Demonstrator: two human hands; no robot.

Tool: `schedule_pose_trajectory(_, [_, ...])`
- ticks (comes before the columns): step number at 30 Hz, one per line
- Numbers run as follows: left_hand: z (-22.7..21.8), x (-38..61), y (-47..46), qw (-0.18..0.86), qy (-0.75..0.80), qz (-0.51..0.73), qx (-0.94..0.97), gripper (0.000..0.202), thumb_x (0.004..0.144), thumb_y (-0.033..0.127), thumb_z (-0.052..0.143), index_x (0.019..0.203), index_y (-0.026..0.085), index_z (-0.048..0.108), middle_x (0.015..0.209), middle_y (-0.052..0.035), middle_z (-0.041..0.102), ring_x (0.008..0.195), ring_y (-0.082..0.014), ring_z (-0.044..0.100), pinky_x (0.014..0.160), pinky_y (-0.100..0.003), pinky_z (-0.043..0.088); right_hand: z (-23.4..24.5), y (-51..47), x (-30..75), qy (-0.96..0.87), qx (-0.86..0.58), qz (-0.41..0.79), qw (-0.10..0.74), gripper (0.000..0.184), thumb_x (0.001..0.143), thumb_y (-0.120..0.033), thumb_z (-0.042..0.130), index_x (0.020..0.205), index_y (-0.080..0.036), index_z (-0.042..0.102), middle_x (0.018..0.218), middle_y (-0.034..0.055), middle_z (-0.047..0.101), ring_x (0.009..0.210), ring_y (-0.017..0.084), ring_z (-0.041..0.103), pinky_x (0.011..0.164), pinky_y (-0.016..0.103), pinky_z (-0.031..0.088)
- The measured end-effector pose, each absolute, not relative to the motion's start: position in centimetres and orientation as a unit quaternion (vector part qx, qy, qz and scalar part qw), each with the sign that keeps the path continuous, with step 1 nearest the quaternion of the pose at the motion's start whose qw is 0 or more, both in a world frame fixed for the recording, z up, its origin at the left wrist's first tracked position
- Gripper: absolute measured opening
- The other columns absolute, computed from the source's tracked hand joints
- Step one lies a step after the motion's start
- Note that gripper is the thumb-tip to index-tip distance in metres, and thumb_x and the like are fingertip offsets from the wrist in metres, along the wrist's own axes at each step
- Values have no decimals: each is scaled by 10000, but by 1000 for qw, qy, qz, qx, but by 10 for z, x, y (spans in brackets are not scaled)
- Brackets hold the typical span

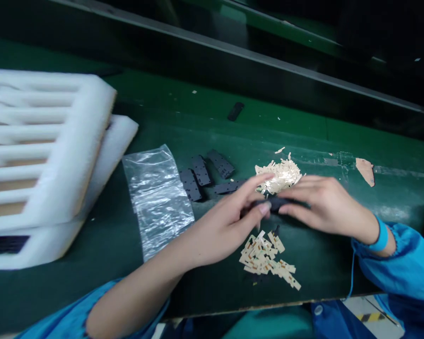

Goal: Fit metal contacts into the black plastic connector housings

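Between my hands is a small black plastic part (276, 203), partly covered by fingers. My left hand (233, 221) grips its left end between thumb and fingers. The fingers of my right hand (320, 202) close on its right end; they are a little blurred. Just beyond the part lies a heap of small pale pieces (282, 175). Nearer to me is a second pile of flat cream pieces with brownish marks (265, 256). Several black plates (221, 164) lie to the left of my hands, one close to my left fingers.
A clear plastic bag (159, 193) lies left of the black plates. White foam trays (88, 155) with slots are stacked at the far left. One black piece (235, 111) sits farther back, and a tan scrap (365, 171) lies to the right. A blue wrist strap (382, 235) circles my right wrist.
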State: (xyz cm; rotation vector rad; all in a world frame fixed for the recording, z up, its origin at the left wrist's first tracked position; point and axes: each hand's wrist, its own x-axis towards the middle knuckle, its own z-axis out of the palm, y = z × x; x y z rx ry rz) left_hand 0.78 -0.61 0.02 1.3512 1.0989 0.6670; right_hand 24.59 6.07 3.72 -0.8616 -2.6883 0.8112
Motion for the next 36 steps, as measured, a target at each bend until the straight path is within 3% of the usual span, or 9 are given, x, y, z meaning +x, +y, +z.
schedule_pose_trajectory(4, [6,3,-4,393,563,336,645,465,1032,369,568,1471,217,546,1130,-94,673,955,-240,642,738,-320,499,24,114,267,-821,-513,130,213,346,997,-473,664,1152,-189,787,1026,120,801,886,289,728,808,414,559])
schedule_pose_trajectory(7, [5,4,-9,363,471,262,760,290,1038,318,564,1275,220,699,1074,-88,691,981,-262,633,794,-361,489,15,131,284,-786,-582,56,202,650,908,-554,734,1376,-111,647,1284,214,710,913,327,715,790,452,569])
schedule_pose_trajectory(9, [0,9,-13,369,401,202,813,241,1042,269,547,1173,224,744,1035,-81,677,962,-259,617,818,-376,474,15,115,287,-796,-571,35,197,575,906,-516,738,1338,-143,663,1325,205,676,908,308,702,793,442,559])
schedule_pose_trajectory(11, [-6,17,-17,367,364,162,840,209,1028,215,551,1067,219,757,996,-71,647,917,-247,590,808,-368,455,17,82,283,-819,-528,119,190,277,954,-440,697,1067,-194,757,1031,115,752,796,243,685,718,367,533])
schedule_pose_trajectory(13, [-12,23,-19,342,355,146,858,183,1007,179,562,936,206,729,968,-63,621,890,-240,555,797,-361,430,17,42,274,-833,-463,276,123,199,958,-396,700,914,-213,764,851,60,745,750,212,676,658,320,498])
schedule_pose_trajectory(18, [-14,28,-22,297,378,138,866,218,993,122,502,816,179,615,911,-59,590,810,-226,495,735,-355,364,4,-21,250,-816,-464,346,-13,175,855,-340,794,922,-193,726,803,34,720,672,192,639,606,309,409])
schedule_pose_trajectory(22, [-10,26,-22,344,375,150,848,232,1015,142,459,845,187,611,854,-45,593,783,-222,486,742,-358,351,-5,-20,244,-784,-472,403,5,70,885,-247,728,851,-190,704,678,-10,662,583,142,572,571,280,372])
schedule_pose_trajectory(26, [-9,22,-20,412,371,145,820,211,1059,250,471,971,189,653,916,-55,639,874,-240,553,811,-371,369,-3,-12,247,-741,-462,485,46,122,885,-213,702,767,-187,692,615,-35,619,538,108,506,542,248,380])
schedule_pose_trajectory(36, [-3,19,-19,392,391,133,822,310,1079,258,428,836,190,608,791,-15,587,785,-214,530,784,-360,342,8,2,254,-723,-413,552,40,196,919,-209,642,787,-167,779,685,9,717,576,120,546,560,254,434])
